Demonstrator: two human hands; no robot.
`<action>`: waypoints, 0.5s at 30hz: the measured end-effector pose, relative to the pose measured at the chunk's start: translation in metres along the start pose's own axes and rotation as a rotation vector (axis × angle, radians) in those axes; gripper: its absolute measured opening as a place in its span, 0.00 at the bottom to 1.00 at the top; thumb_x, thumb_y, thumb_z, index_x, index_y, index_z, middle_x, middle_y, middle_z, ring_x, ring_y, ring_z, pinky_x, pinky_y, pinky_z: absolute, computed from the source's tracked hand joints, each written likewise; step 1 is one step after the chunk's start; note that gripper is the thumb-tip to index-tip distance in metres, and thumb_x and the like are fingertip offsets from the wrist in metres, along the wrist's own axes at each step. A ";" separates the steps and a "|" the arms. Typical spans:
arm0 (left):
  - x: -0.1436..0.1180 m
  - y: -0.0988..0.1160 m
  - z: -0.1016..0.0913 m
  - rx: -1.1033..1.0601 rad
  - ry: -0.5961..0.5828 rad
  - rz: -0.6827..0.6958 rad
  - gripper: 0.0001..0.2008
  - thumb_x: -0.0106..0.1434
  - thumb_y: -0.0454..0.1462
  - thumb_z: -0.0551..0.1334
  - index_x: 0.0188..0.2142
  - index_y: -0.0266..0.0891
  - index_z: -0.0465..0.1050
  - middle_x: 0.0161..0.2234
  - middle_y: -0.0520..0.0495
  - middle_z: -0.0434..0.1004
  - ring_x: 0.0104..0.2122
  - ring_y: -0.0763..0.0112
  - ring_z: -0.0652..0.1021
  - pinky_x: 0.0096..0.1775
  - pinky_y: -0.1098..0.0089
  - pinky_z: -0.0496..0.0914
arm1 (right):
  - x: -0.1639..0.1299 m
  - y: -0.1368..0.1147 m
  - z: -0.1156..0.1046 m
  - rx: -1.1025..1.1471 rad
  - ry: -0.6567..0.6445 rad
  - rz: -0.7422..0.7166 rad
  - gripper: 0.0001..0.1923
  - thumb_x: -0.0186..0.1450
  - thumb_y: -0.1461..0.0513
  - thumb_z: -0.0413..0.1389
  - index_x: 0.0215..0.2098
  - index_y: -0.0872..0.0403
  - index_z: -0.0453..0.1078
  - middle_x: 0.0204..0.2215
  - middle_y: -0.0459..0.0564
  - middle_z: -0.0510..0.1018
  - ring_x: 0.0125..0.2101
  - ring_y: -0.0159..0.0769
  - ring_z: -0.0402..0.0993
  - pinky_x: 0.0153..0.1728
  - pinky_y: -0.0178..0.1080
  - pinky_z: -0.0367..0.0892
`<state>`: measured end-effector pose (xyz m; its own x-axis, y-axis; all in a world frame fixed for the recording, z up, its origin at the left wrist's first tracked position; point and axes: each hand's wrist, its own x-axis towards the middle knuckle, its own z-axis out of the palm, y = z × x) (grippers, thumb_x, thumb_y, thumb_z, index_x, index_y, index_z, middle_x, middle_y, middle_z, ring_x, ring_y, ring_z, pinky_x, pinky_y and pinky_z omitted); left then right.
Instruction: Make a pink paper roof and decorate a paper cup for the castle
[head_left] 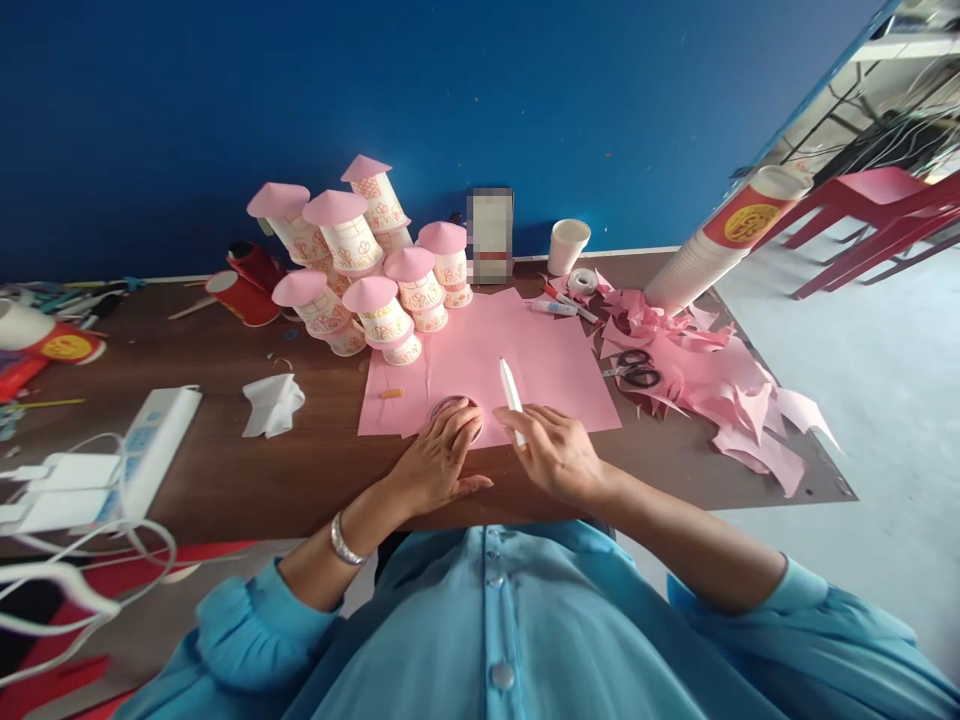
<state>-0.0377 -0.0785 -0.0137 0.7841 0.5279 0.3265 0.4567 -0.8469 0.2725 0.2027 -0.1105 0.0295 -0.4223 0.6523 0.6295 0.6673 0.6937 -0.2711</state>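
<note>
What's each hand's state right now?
Left hand: on a round item, grip can't be told.
Right hand: closed, holding a white pen.

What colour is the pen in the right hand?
The pen is white; the head view shows it best.

Pink paper (480, 350), seemingly floral-patterned towers (352, 247)

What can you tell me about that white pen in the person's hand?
The white pen is slim and smooth, plastic by its look, with a small dark tip at its far end. The right hand grips its near part. It points forward and slightly left, over the pink paper; whether it touches the paper is unclear.
</note>
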 end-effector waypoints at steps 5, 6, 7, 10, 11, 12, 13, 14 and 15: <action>0.000 0.000 -0.001 -0.027 -0.021 -0.022 0.40 0.67 0.53 0.66 0.69 0.39 0.50 0.63 0.27 0.66 0.66 0.37 0.69 0.63 0.33 0.68 | 0.003 0.003 0.032 -0.138 -0.085 -0.020 0.10 0.73 0.70 0.50 0.51 0.56 0.65 0.32 0.50 0.82 0.31 0.37 0.78 0.32 0.38 0.67; 0.000 0.000 -0.002 -0.032 -0.019 -0.024 0.40 0.68 0.52 0.66 0.69 0.39 0.51 0.64 0.28 0.65 0.66 0.38 0.69 0.63 0.33 0.68 | 0.004 0.003 0.034 -0.152 -0.082 -0.013 0.09 0.73 0.70 0.51 0.50 0.56 0.66 0.32 0.50 0.82 0.31 0.37 0.78 0.32 0.38 0.66; 0.000 0.001 -0.002 -0.036 -0.016 -0.024 0.39 0.68 0.51 0.66 0.68 0.39 0.51 0.64 0.28 0.65 0.66 0.38 0.69 0.64 0.33 0.68 | 0.004 0.004 0.036 -0.163 -0.079 -0.010 0.08 0.74 0.69 0.52 0.50 0.56 0.66 0.32 0.50 0.82 0.31 0.36 0.77 0.32 0.38 0.66; 0.000 0.001 -0.003 -0.054 -0.018 -0.025 0.39 0.68 0.49 0.67 0.69 0.39 0.52 0.63 0.29 0.66 0.66 0.39 0.68 0.64 0.34 0.67 | 0.004 0.005 0.037 -0.185 -0.078 -0.021 0.07 0.74 0.69 0.52 0.49 0.56 0.66 0.30 0.48 0.81 0.30 0.36 0.76 0.32 0.38 0.65; 0.000 0.001 -0.003 -0.060 -0.021 -0.029 0.38 0.68 0.49 0.67 0.69 0.39 0.52 0.63 0.29 0.66 0.67 0.39 0.68 0.64 0.34 0.67 | 0.003 0.005 0.037 -0.188 -0.080 -0.029 0.07 0.74 0.69 0.52 0.49 0.56 0.66 0.29 0.48 0.80 0.29 0.37 0.76 0.31 0.38 0.65; 0.000 0.001 -0.004 -0.067 -0.023 -0.035 0.38 0.68 0.48 0.67 0.69 0.40 0.52 0.63 0.29 0.66 0.67 0.39 0.68 0.65 0.34 0.67 | 0.003 0.005 0.037 -0.188 -0.082 -0.035 0.08 0.74 0.69 0.51 0.49 0.56 0.66 0.29 0.48 0.80 0.29 0.37 0.76 0.31 0.38 0.65; 0.000 0.001 -0.004 -0.076 -0.022 -0.041 0.37 0.69 0.47 0.66 0.70 0.40 0.51 0.63 0.30 0.66 0.67 0.40 0.68 0.65 0.34 0.66 | 0.002 0.004 0.037 -0.187 -0.084 -0.037 0.08 0.74 0.70 0.51 0.49 0.56 0.65 0.29 0.48 0.80 0.29 0.37 0.76 0.31 0.38 0.65; 0.000 0.001 -0.004 -0.086 -0.020 -0.048 0.37 0.69 0.46 0.65 0.70 0.41 0.51 0.64 0.30 0.66 0.67 0.40 0.68 0.65 0.34 0.66 | 0.001 0.004 0.037 -0.185 -0.084 -0.035 0.08 0.74 0.70 0.51 0.49 0.55 0.65 0.29 0.48 0.80 0.29 0.37 0.76 0.31 0.38 0.65; 0.000 0.001 -0.004 -0.097 -0.019 -0.055 0.36 0.70 0.46 0.64 0.70 0.41 0.50 0.64 0.31 0.66 0.67 0.41 0.67 0.66 0.34 0.66 | 0.001 0.004 0.038 -0.182 -0.081 -0.034 0.08 0.74 0.70 0.50 0.49 0.55 0.65 0.29 0.48 0.80 0.29 0.37 0.75 0.31 0.38 0.65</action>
<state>-0.0391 -0.0788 -0.0101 0.7669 0.5716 0.2918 0.4573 -0.8057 0.3765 0.1820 -0.0961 0.0016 -0.4894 0.6574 0.5730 0.7488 0.6536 -0.1103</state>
